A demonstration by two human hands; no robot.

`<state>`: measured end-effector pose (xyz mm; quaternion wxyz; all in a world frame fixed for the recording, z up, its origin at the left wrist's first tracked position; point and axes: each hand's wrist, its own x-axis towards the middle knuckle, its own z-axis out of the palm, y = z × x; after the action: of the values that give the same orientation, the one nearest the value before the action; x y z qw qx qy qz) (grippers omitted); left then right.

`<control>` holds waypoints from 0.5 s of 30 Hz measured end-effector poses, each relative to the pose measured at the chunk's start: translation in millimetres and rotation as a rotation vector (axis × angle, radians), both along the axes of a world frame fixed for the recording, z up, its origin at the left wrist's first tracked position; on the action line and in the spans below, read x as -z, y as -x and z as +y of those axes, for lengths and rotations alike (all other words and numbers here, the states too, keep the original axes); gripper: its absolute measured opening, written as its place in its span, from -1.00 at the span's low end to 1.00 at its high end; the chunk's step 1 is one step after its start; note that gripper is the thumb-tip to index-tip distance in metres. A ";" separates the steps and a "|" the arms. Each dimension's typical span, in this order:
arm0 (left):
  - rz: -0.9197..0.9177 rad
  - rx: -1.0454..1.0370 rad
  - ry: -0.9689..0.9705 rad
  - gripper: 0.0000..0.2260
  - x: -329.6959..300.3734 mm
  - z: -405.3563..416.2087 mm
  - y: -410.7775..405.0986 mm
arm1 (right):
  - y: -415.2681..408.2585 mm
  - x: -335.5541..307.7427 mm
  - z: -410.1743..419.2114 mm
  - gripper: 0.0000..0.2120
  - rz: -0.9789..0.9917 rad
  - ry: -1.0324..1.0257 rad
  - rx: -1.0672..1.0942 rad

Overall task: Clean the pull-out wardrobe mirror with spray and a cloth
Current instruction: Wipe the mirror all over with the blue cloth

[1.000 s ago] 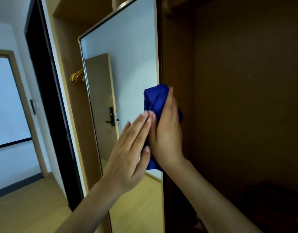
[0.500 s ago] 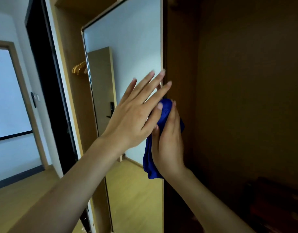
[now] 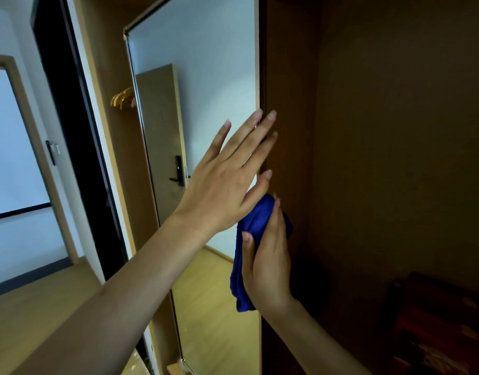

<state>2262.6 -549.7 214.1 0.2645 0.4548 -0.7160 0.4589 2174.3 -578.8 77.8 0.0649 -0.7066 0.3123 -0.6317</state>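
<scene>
Fingers of the left hand [image 3: 227, 182] spread flat at the mirror [image 3: 205, 90]; at five o'clock, right hand [image 3: 268, 261] presses blue cloth [image 3: 256, 217]. No writing legible.

- The blue cloth [image 3: 256, 226] is largely covered by the right hand [image 3: 268, 263] and the left hand [image 3: 227, 182] at its 11 o'clock.
- The mirror [image 3: 214, 85] runs off the top and bottom edges.
- The dark objects [image 3: 438, 326] at 5 o'clock are too dim to identify.

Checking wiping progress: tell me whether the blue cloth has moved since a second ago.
Yes. The blue cloth has moved down the mirror's right edge, pressed by the right hand.
</scene>
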 end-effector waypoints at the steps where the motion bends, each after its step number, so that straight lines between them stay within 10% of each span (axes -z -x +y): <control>1: 0.005 0.010 -0.012 -0.55 5.0 1.5 0.2 | 0.2 -0.6 0.4 -0.41 0.005 -0.004 -0.013; 15: 0.008 0.067 -0.052 -0.58 49.5 12.2 -1.5 | -1.8 -7.9 -1.0 -0.35 -0.041 0.063 0.016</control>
<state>2264.2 -537.5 164.6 0.2707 0.4392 -0.7413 0.4292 2176.1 -579.9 85.7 0.0441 -0.6925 0.2965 -0.6562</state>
